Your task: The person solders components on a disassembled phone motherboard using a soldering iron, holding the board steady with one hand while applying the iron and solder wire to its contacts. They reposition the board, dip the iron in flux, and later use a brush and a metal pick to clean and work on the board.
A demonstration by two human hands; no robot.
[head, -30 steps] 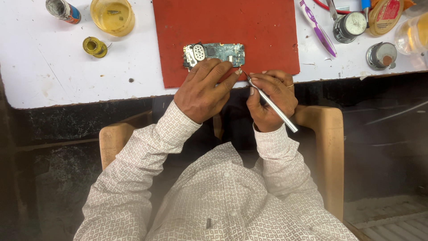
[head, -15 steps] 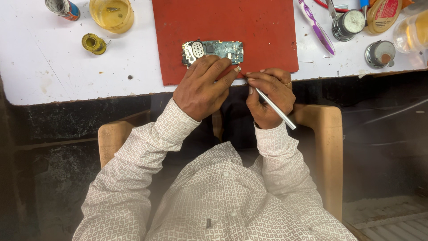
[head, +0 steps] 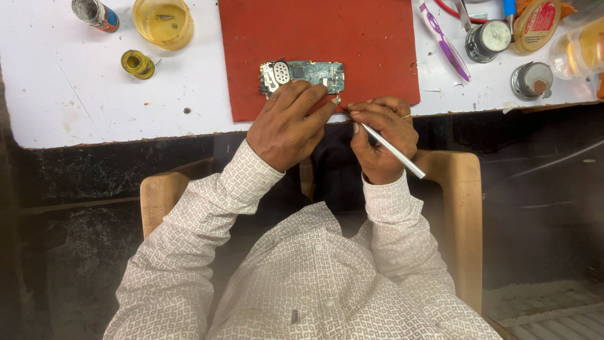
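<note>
A small green circuit board point(head: 302, 74) lies on a red mat point(head: 314, 38) on the white table. My left hand point(head: 288, 123) rests on the board's near edge, fingers pressing it down. My right hand point(head: 380, 135) grips a thin silver tool point(head: 390, 148) like a pen, its tip at the board's lower right corner, next to my left fingertips. The near part of the board is hidden under my left fingers.
On the white table point(head: 75, 101) stand a yellow glass dish point(head: 162, 22), a small brass spool point(head: 137, 63) and a can point(head: 94, 12) at left. At right lie a purple toothbrush point(head: 443, 39), round tins point(head: 487, 39) and a jar point(head: 579, 47). A wooden chair point(head: 462, 208) frames my body.
The view has shifted slightly, so the table sits a little higher in the frame. Both hands stay at the board's near edge with the tool tip at the same corner.
</note>
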